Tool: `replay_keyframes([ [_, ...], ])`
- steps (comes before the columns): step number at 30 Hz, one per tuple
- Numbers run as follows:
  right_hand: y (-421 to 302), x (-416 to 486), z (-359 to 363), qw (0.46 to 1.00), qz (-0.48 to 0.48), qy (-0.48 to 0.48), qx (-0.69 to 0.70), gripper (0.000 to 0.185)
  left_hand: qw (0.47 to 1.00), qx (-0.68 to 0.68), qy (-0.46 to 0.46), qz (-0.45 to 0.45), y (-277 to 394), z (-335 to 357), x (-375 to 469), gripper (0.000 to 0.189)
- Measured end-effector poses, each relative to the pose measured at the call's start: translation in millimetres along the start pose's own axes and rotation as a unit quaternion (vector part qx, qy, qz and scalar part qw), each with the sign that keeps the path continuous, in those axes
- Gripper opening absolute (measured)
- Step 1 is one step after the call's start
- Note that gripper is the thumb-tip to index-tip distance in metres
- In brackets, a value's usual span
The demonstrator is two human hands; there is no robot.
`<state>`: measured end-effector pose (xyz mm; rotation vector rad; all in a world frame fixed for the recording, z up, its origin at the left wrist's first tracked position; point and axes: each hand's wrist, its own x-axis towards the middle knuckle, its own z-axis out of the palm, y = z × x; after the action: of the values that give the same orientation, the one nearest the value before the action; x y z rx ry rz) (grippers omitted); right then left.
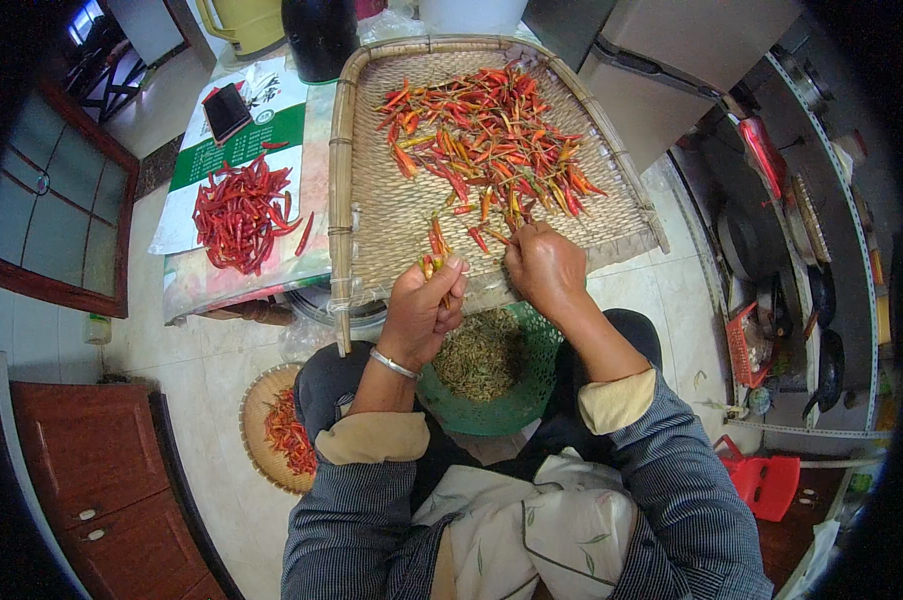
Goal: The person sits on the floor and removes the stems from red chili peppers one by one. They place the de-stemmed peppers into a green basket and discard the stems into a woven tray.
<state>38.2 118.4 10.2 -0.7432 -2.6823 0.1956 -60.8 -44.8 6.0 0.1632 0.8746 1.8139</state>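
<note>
My left hand [425,311], with a silver bangle at its wrist, is closed around a few red and yellowish chili peppers [438,238] that stick out above the thumb. To its right, my right hand [547,271] pinches chili peppers at the near edge of the pile; its fingertips are partly hidden. Both hands are over the front part of a woven bamboo winnowing tray [391,247]. Farther back on the tray spreads a large heap of red, orange and yellow chilies [489,135], many with stems. Below the hands, a green perforated plastic basket [545,337] holds greenish-brown stems [477,356].
On the table [320,180] at left, a pile of red chilies [243,214] lies on a printed sack [185,210] near a phone [228,112]. A round basket [255,442] of chilies [290,435] sits on the floor. Shelving [845,217] with pans stands at right.
</note>
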Motion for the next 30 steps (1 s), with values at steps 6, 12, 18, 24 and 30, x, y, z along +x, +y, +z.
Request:
replay_keyframes([
  [6,10.5,-7.0,-11.2,0.988,0.011,-0.041,0.148,0.013,0.999,0.022,0.038,0.016,-1.0,3.3,1.1,0.016],
  [12,3.4,-14.7,-17.8,0.844,0.102,-0.162,0.501,0.013,0.998,0.040,0.040,0.026,-3.2,7.2,2.5,0.013],
  [18,-3.7,-15.2,-34.8,0.691,0.211,-0.305,0.620,0.010,0.995,0.057,0.076,0.035,-4.7,12.8,-0.3,0.016],
  [24,-13.9,-19.7,-31.8,0.748,0.173,-0.285,0.574,0.011,0.981,0.173,0.058,0.067,-7.9,7.3,1.9,0.013],
  [30,-19.0,-25.9,-25.7,0.759,0.142,-0.276,0.572,0.013,0.915,0.344,0.097,0.187,-15.4,7.8,5.7,0.013],
])
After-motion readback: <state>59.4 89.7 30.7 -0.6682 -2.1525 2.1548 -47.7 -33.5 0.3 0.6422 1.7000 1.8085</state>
